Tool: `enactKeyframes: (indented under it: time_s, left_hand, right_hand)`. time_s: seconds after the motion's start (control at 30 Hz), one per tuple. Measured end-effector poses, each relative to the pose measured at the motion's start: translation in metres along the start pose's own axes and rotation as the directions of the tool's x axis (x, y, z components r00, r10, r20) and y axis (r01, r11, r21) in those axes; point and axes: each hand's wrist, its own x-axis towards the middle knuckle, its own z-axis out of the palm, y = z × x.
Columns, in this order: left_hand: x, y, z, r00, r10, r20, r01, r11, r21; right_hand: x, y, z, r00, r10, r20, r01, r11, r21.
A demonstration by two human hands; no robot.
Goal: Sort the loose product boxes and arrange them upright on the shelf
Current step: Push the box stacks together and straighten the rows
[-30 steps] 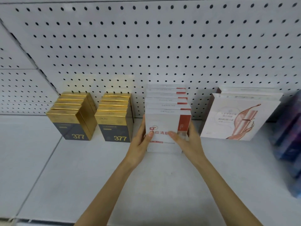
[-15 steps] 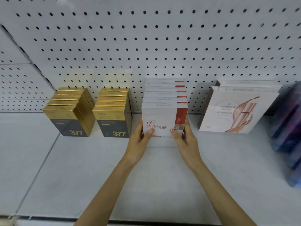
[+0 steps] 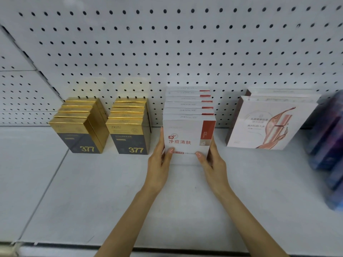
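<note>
Gripped the front white-and-red box (image 3: 185, 138) from both sides at the centre of the frame: left hand (image 3: 158, 162) on its left edge, right hand (image 3: 212, 162) on its right. Pressed one thumb from each hand onto the lower front face. Held the left fingers (image 3: 161, 141) pressed together and flat along the side, with the right fingers (image 3: 213, 147) likewise, partly hidden behind the box. Had the box upright on the shelf (image 3: 111, 201), face out, touching the white-and-red row (image 3: 187, 106) lined up behind it toward the pegboard (image 3: 167, 43).

Looked well along, judging by the layout. Found the left gold row (image 3: 81, 127) and the right gold row (image 3: 130, 127) upright and tidy at centre left, near each other. Found the pink boxes (image 3: 269, 125) standing at centre right, well apart from the hands. Caught dark blue boxes (image 3: 330, 145) at the right edge, too blurred to tell upright from tipped. Spotted no box lying flat elsewhere in view.

Probably left only with squaring this front box flush to its row, letting go, then checking that blurred group at the right edge.
</note>
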Motion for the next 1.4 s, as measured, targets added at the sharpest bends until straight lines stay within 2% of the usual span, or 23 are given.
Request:
enactKeyframes:
  time_s: [0.47,0.6,0.67,0.77,0.83,0.9,0.97,1.03,1.13,1.2,1.3,1.4]
  left_hand:
    - [0.002,-0.004,-0.003,1.000,0.005,0.004,-0.005,0.999,-0.040]
    - [-0.002,0.003,-0.003,1.000,0.014,-0.001,-0.014,1.000,-0.022]
    - [-0.007,0.007,-0.001,0.998,-0.018,-0.068,0.019,1.000,0.018]
    - [-0.020,0.011,0.002,0.956,-0.092,-0.278,0.109,0.993,0.047]
    - [-0.040,0.014,0.006,0.892,-0.056,-0.449,0.105,0.991,0.085]
    - [-0.065,0.019,0.017,0.850,0.074,-0.522,0.028,0.982,0.185]
    - [-0.082,0.025,0.039,0.885,0.191,-0.426,-0.083,0.962,0.259]
    - [-0.083,0.030,0.072,0.941,0.251,-0.226,-0.179,0.938,0.298]
    - [-0.060,0.037,0.129,0.978,0.209,0.014,-0.206,0.942,0.265]
    - [-0.035,0.042,0.161,0.992,0.126,0.031,-0.130,0.964,0.231]
    - [0.003,0.041,0.192,0.999,0.013,-0.049,-0.005,0.986,0.167]
    - [0.022,0.032,0.209,0.992,-0.040,-0.117,0.051,0.994,0.094]
  right_hand:
    - [0.001,0.000,0.002,0.999,-0.038,-0.027,0.037,0.999,-0.023]
    - [0.000,-0.001,-0.003,0.998,-0.058,0.003,0.058,0.998,-0.003]
    - [-0.004,-0.001,-0.010,0.998,-0.062,0.017,0.062,0.998,0.005]
    - [-0.011,-0.002,-0.036,0.996,-0.070,-0.059,0.070,0.998,0.003]
    - [-0.017,-0.002,-0.061,0.969,-0.136,-0.207,0.128,0.990,-0.051]
    - [-0.017,0.001,-0.089,0.894,-0.233,-0.382,0.184,0.970,-0.162]
    - [-0.007,0.011,-0.118,0.848,-0.241,-0.472,0.145,0.962,-0.231]
    - [0.010,0.023,-0.142,0.861,-0.179,-0.477,0.067,0.968,-0.242]
    - [0.033,0.034,-0.170,0.878,-0.039,-0.476,-0.055,0.982,-0.182]
    - [0.046,0.037,-0.185,0.893,0.043,-0.448,-0.108,0.987,-0.119]
    - [0.061,0.040,-0.201,0.917,0.167,-0.363,-0.195,0.980,-0.042]
    - [0.069,0.046,-0.204,0.954,0.143,-0.265,-0.133,0.990,0.054]
